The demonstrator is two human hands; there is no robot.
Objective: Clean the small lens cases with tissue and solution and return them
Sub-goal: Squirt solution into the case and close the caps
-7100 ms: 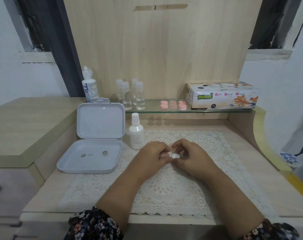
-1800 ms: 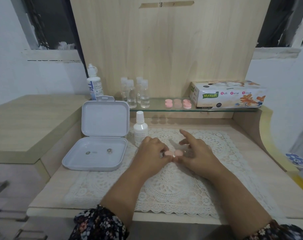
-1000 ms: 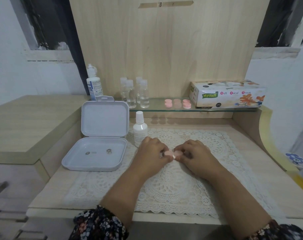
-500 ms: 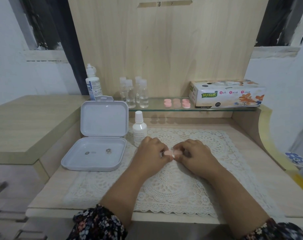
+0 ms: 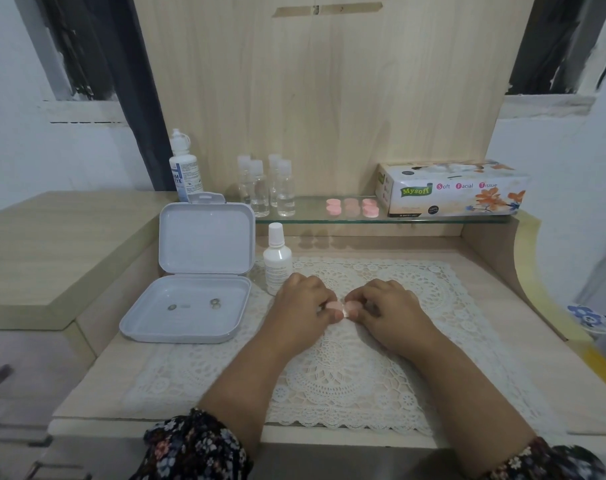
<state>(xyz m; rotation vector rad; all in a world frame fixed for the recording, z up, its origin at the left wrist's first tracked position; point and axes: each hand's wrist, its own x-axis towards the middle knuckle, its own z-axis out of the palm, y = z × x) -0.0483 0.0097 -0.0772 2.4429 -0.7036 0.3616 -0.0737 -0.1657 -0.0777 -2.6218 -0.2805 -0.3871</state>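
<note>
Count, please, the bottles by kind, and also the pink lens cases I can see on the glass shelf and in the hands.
Clear small bottles on the glass shelf: 4
Big white solution bottle: 1
Small white bottle on the lace mat: 1
Pink lens cases on the shelf: 3
Pink lens case between left hand and right hand: 1
Total: 10

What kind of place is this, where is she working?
Probably a dressing table or vanity nook at home: a lace mat on the wooden top, a glass shelf with small bottles, and a tissue box.
</note>
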